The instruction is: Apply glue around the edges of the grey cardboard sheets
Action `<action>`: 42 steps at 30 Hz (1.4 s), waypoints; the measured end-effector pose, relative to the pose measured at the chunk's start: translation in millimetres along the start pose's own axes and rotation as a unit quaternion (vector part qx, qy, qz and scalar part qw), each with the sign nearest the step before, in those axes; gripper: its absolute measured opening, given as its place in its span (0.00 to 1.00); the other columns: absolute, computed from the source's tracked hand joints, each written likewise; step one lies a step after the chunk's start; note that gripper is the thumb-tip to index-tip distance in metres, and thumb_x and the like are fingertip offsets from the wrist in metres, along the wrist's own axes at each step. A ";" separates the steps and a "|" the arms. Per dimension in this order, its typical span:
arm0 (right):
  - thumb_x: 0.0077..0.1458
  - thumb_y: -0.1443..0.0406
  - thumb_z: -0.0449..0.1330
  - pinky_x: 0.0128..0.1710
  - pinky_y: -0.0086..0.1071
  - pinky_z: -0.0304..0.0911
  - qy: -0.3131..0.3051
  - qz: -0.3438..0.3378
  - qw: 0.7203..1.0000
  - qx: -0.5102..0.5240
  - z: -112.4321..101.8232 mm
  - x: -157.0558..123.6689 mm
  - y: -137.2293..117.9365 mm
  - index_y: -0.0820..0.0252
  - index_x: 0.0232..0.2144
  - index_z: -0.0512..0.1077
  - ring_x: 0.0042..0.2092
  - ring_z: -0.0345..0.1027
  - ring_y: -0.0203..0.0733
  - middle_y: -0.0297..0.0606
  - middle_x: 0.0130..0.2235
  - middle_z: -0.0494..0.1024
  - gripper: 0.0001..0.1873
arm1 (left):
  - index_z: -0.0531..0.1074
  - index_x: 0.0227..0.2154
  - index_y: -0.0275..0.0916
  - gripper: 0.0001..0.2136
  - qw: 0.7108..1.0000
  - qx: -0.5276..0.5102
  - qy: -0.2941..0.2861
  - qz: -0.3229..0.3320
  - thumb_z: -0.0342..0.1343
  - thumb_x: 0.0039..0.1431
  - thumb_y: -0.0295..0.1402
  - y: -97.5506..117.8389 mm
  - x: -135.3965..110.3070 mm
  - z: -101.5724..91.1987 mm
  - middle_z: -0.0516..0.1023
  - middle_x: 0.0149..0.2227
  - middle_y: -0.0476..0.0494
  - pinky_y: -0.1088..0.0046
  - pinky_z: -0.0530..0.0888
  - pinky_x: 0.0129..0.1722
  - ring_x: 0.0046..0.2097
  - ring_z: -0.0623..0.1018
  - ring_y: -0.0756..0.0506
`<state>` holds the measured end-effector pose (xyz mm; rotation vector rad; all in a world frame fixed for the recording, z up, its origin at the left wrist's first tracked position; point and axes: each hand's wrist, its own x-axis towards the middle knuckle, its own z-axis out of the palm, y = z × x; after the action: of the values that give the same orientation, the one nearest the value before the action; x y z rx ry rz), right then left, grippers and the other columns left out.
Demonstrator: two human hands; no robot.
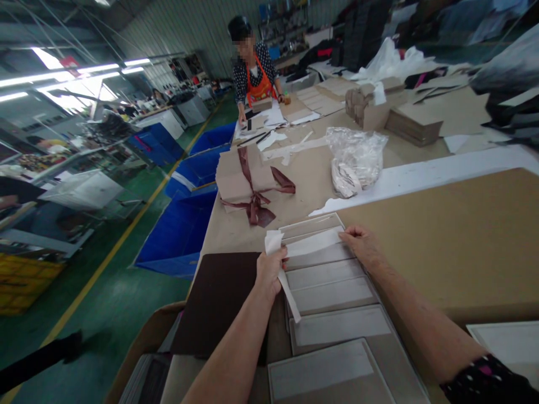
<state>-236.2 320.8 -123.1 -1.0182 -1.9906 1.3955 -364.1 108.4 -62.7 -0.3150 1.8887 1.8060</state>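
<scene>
Several grey cardboard panels (332,292) with white strips lie overlapped in a row in front of me. My left hand (269,272) is closed on a white paper strip (290,294), pinching its upper end at the left edge of the second panel; the strip's loose tail hangs down past my wrist. My right hand (360,244) rests on the right end of the same panel, fingers curled and pressing the white strip (314,242) down there. A dark brown board (217,300) lies just left of my left arm.
A large tan sheet (442,241) covers the table to my right. Ahead lie a stack of card tied with maroon ribbon (248,179) and a clear plastic bag (356,160). A person in an orange apron (255,73) works at the far end. Blue bins (181,230) stand left of the table.
</scene>
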 end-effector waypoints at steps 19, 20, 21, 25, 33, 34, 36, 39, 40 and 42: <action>0.47 0.56 0.58 0.42 0.36 0.59 0.082 -0.046 0.987 -0.133 19.2 2.0 2.7 0.56 0.20 0.67 0.35 0.62 0.43 0.36 0.30 0.69 0.12 | 0.73 0.38 0.34 0.11 0.983 0.126 0.120 0.053 0.57 0.64 0.38 -23.0 42.2 8.5 0.76 0.34 0.48 0.72 0.76 0.30 0.31 0.76 0.51; 0.47 0.56 0.58 0.42 0.36 0.59 0.082 -0.045 0.986 -0.136 19.6 2.1 2.9 0.56 0.19 0.66 0.35 0.62 0.43 0.36 0.30 0.69 0.12 | 0.73 0.39 0.34 0.11 0.983 0.128 0.122 0.056 0.57 0.64 0.39 -24.5 44.1 8.8 0.77 0.34 0.48 0.72 0.76 0.31 0.31 0.76 0.51; 0.47 0.56 0.58 0.42 0.35 0.59 0.081 -0.044 0.986 -0.139 19.9 2.2 3.0 0.56 0.19 0.66 0.35 0.62 0.43 0.36 0.30 0.69 0.12 | 0.73 0.40 0.34 0.11 0.982 0.130 0.124 0.059 0.57 0.64 0.39 -26.0 46.0 8.9 0.77 0.35 0.47 0.72 0.76 0.31 0.32 0.77 0.51; 0.48 0.57 0.58 0.42 0.35 0.60 0.077 -0.035 0.985 -0.151 21.0 3.3 3.0 0.56 0.20 0.67 0.34 0.62 0.42 0.36 0.30 0.69 0.12 | 0.72 0.42 0.34 0.12 0.979 0.144 0.129 0.069 0.57 0.64 0.39 -31.4 53.4 8.8 0.77 0.37 0.46 0.71 0.77 0.32 0.33 0.77 0.50; 0.49 0.57 0.58 0.39 0.34 0.59 0.075 -0.010 0.979 -0.188 22.2 5.6 4.0 0.56 0.18 0.66 0.33 0.62 0.42 0.36 0.30 0.68 0.13 | 0.73 0.41 0.35 0.12 0.973 0.173 0.136 0.076 0.57 0.64 0.39 -36.6 64.1 10.0 0.77 0.37 0.46 0.70 0.77 0.33 0.34 0.77 0.49; 0.49 0.58 0.59 0.39 0.34 0.58 0.075 -0.007 0.979 -0.192 22.1 6.0 4.1 0.56 0.18 0.66 0.33 0.63 0.42 0.36 0.30 0.68 0.13 | 0.73 0.42 0.35 0.12 0.972 0.176 0.135 0.077 0.57 0.64 0.39 -36.8 64.6 10.3 0.77 0.38 0.46 0.69 0.77 0.34 0.34 0.77 0.49; 0.50 0.58 0.59 0.38 0.33 0.58 0.073 0.000 0.977 -0.200 21.8 6.8 4.1 0.57 0.18 0.67 0.33 0.63 0.41 0.36 0.30 0.69 0.13 | 0.73 0.42 0.35 0.12 0.971 0.181 0.135 0.077 0.57 0.64 0.39 -37.1 65.2 10.7 0.77 0.38 0.46 0.69 0.77 0.34 0.35 0.78 0.49; 0.50 0.59 0.60 0.37 0.33 0.58 0.069 0.009 0.975 -0.212 21.0 8.2 3.4 0.57 0.19 0.68 0.33 0.64 0.40 0.37 0.31 0.70 0.13 | 0.73 0.42 0.35 0.12 0.969 0.191 0.135 0.074 0.57 0.64 0.40 -37.1 65.7 10.8 0.77 0.38 0.45 0.68 0.77 0.35 0.35 0.78 0.49; 0.50 0.59 0.60 0.37 0.32 0.58 0.068 0.013 0.974 -0.215 20.7 8.7 2.9 0.58 0.19 0.69 0.33 0.64 0.40 0.37 0.31 0.70 0.12 | 0.73 0.41 0.35 0.12 0.969 0.195 0.136 0.073 0.57 0.64 0.40 -37.0 65.9 10.8 0.77 0.38 0.46 0.68 0.77 0.35 0.35 0.78 0.49; 0.50 0.60 0.61 0.37 0.32 0.58 0.064 0.019 0.973 -0.222 20.3 9.8 2.0 0.58 0.19 0.70 0.33 0.64 0.40 0.37 0.32 0.71 0.12 | 0.73 0.40 0.35 0.12 0.967 0.201 0.139 0.073 0.57 0.64 0.40 -36.6 66.3 11.0 0.78 0.37 0.46 0.68 0.77 0.35 0.34 0.78 0.49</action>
<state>-256.7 317.7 -132.2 -1.3061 -2.2442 0.8874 -399.9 127.4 -127.7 -0.2994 2.4762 1.4738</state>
